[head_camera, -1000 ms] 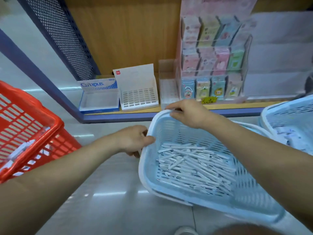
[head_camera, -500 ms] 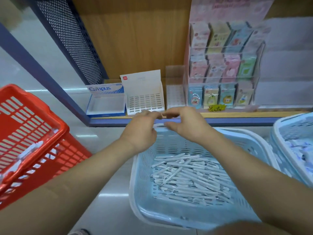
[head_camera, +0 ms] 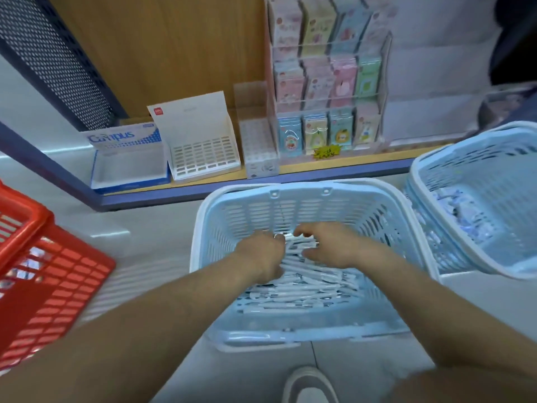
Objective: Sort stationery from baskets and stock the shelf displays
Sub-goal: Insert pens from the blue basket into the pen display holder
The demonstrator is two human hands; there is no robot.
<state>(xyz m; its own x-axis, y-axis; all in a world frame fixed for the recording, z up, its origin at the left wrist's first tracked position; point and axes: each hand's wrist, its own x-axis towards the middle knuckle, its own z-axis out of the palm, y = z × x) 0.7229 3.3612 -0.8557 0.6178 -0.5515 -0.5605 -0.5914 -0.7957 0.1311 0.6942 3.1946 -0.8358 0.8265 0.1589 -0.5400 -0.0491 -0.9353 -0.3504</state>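
Note:
A light blue basket (head_camera: 308, 187) stands on the floor in front of the low shelf, with a pile of white pens (head_camera: 305, 289) on its bottom. Both my hands are down inside it at the far end of the pile. My left hand (head_camera: 261, 255) curls its fingers into the pens and grips some. Beside it, my right hand (head_camera: 329, 245) lies over the pens with fingers and thumb spread apart, touching them. The fingertips of both hands are blurred and partly hidden.
On the shelf (head_camera: 290, 181) stand a blue Campus box (head_camera: 128, 161), a white slotted display tray (head_camera: 200, 152), a clear holder (head_camera: 258, 149) and an acrylic rack of colourful packs (head_camera: 328, 91). A red basket (head_camera: 37, 257) sits left, a second blue basket (head_camera: 476, 199) right. My shoe (head_camera: 308, 385) shows below.
Both hands left the basket's far rim and dropped into the basket onto the pens. The basket now sits squarely in front of me.

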